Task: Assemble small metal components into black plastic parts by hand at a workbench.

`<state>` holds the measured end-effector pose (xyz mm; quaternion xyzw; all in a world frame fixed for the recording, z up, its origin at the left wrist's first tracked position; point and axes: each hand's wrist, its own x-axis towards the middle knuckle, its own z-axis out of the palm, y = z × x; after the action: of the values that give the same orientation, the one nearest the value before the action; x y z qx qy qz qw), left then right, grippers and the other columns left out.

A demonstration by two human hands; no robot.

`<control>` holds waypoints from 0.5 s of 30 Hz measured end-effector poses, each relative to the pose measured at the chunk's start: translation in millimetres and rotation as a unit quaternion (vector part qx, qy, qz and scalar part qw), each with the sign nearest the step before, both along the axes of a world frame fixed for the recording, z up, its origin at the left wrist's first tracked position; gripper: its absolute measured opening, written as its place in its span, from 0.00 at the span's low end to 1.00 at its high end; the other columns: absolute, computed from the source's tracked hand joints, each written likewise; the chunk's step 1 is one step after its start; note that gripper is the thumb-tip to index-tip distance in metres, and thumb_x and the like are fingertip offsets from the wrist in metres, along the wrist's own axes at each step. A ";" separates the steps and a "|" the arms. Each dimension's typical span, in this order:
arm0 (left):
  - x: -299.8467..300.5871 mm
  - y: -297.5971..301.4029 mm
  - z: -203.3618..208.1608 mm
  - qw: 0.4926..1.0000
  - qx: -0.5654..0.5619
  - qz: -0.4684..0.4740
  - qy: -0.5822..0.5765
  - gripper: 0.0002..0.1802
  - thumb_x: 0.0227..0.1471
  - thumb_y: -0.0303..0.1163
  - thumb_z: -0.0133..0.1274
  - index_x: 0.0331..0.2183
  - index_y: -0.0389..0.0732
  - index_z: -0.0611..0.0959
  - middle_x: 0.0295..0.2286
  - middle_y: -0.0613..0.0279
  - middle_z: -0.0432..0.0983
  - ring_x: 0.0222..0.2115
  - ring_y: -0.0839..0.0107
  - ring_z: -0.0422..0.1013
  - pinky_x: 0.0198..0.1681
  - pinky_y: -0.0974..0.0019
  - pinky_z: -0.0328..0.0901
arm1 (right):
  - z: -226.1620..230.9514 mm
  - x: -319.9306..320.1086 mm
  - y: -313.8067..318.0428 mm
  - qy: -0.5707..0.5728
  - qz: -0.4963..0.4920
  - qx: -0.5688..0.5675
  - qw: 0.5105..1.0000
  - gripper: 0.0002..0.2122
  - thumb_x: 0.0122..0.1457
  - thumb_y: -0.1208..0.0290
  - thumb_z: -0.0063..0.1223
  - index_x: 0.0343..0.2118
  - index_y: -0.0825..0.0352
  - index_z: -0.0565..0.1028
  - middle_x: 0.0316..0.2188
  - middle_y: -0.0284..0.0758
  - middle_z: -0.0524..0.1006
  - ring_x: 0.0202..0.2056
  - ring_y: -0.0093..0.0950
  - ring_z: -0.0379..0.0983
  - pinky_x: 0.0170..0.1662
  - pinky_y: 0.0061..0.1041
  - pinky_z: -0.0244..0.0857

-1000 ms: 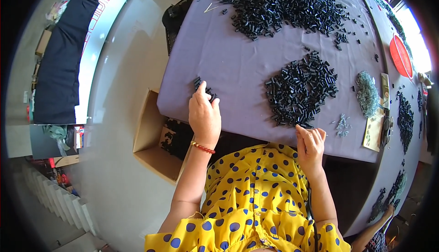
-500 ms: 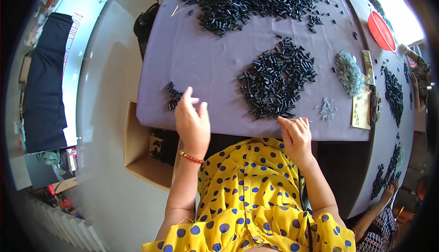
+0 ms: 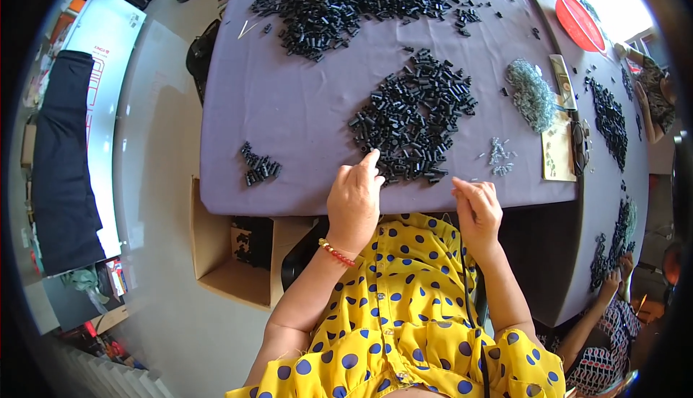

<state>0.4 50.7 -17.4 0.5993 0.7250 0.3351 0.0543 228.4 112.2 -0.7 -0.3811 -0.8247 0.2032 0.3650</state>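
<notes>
A tabletop (image 3: 303,145) covered in smooth, purple-grey cloth with faint creases fills the middle. Its front edge is the likeliest trouble spot: a sleeve or wrist brushing the cloth could drag it and send loose pieces over the side.

Towards the back spreads a large heap (image 3: 375,1) of short, glossy black tubes, apparently hard plastic, with strays at its fringes. Below the left front edge stands an open cardboard box (image 3: 209,268), plain brown and stiff-walled, with dark pieces inside.

The nearer black pile (image 3: 415,120) is a rough oval of similar little cylinders, close to the front edge and between the large heap and the person. Because the pieces look round and slick, a careless push could set some rolling.

The left hand (image 3: 355,199) touches this pile's lower left rim, forefinger outstretched and thumb close by; whether the fingers grip a piece cannot be told. The right hand (image 3: 478,210) is just beside the lower right rim, fingers curled, thumb near forefinger; anything between them is hidden, and a loose pinch could drop it.

Far left lies a small black cluster (image 3: 258,165). Smallest are slim, translucent bits (image 3: 499,156), easily scattered by the right hand.
</notes>
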 end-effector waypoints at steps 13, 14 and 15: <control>-3.9 -3.1 0.1 0.998 0.007 0.001 -0.062 0.24 0.50 0.21 0.63 0.50 0.41 0.78 0.32 0.61 0.81 0.37 0.62 0.74 0.43 0.60 0.69 | -12.6 28.1 10.7 -0.124 -0.131 0.064 0.981 0.09 0.57 0.77 0.62 0.41 0.64 0.80 0.33 0.34 0.77 0.37 0.33 0.73 0.43 0.31 0.62; -4.4 -3.0 0.9 0.998 0.006 0.004 -0.060 0.24 0.50 0.21 0.63 0.50 0.41 0.78 0.32 0.61 0.81 0.37 0.62 0.74 0.43 0.60 0.69 | -11.3 25.4 11.2 -0.151 -0.124 0.076 0.978 0.09 0.56 0.78 0.61 0.41 0.64 0.80 0.33 0.34 0.76 0.37 0.34 0.73 0.43 0.32 0.63; -5.0 -2.7 1.7 0.999 0.008 -0.001 -0.054 0.24 0.51 0.22 0.62 0.50 0.41 0.78 0.32 0.62 0.80 0.36 0.62 0.73 0.43 0.61 0.70 | -10.8 23.1 11.7 -0.176 -0.115 0.089 0.973 0.09 0.56 0.78 0.61 0.41 0.64 0.79 0.33 0.35 0.75 0.36 0.35 0.72 0.43 0.33 0.64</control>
<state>-4.6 48.0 -15.7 0.5818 0.7174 0.3728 0.0884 251.5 123.9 -11.5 -0.4694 -0.8414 0.0149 0.2673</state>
